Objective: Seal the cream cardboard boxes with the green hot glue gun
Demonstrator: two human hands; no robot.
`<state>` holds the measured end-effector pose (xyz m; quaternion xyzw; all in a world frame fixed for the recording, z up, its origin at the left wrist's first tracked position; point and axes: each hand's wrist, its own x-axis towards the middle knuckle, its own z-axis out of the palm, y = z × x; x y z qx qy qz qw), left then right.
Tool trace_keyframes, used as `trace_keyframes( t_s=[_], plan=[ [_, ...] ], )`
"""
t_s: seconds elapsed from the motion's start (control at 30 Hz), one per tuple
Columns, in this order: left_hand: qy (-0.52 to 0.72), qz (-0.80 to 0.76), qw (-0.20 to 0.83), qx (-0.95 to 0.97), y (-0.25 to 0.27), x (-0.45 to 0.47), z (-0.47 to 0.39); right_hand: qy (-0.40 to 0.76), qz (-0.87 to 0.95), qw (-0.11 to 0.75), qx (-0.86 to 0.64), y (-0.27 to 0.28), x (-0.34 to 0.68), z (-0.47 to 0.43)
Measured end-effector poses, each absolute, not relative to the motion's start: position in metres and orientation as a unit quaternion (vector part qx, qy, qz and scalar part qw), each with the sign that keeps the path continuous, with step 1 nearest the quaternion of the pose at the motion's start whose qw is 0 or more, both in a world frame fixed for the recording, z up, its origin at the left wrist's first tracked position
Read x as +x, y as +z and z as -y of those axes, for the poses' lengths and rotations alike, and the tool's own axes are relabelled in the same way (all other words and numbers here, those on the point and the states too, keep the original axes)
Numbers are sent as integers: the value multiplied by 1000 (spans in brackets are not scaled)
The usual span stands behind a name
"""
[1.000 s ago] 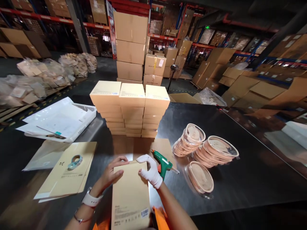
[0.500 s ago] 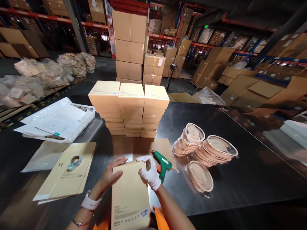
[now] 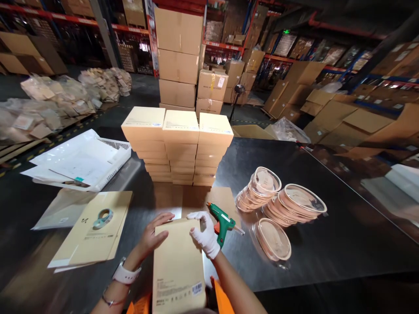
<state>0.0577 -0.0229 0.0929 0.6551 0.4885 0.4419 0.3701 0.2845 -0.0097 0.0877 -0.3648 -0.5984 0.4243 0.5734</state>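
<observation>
A flat yellowish cardboard box (image 3: pixel 178 261) lies at the table's near edge, its printed end with a barcode label toward me. My left hand (image 3: pixel 156 234), bare and with a white watch on its wrist, grips the far left corner, thumb on top and fingers over the far edge. In a white glove, my right hand (image 3: pixel 205 235) clasps the far right corner the same way. The fingertips behind the box are partly hidden. Just right of the gloved hand, a green glue gun (image 3: pixel 222 222) lies on a cardboard sheet (image 3: pixel 225 197), its nozzle pointing away.
Stacked boxes (image 3: pixel 180 146) stand in three columns ahead. Oval lidded pieces in clear wrap (image 3: pixel 266 187) are piled on the right. A tape roll (image 3: pixel 103 219) lies on flat cardboard sheets (image 3: pixel 94 250) at left, near a white basket (image 3: pixel 114 163) with papers.
My view has shifted very slightly. Both hands keep their places at the far corners of the box, and the box has not visibly moved.
</observation>
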Motion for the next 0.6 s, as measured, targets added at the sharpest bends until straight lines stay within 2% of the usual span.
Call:
trace_keyframes(
  t_s=[0.33,0.47,0.6],
  plan=[
    [478,-465,412,621,91,61,22,437,575,580,-378,89,284,11],
    [512,-435,452,587,94,66,23,423,599,555,-394,89,286,9],
    [516,-445,448,579,92,67,23,406,628,536,-392,89,288,5]
  ],
)
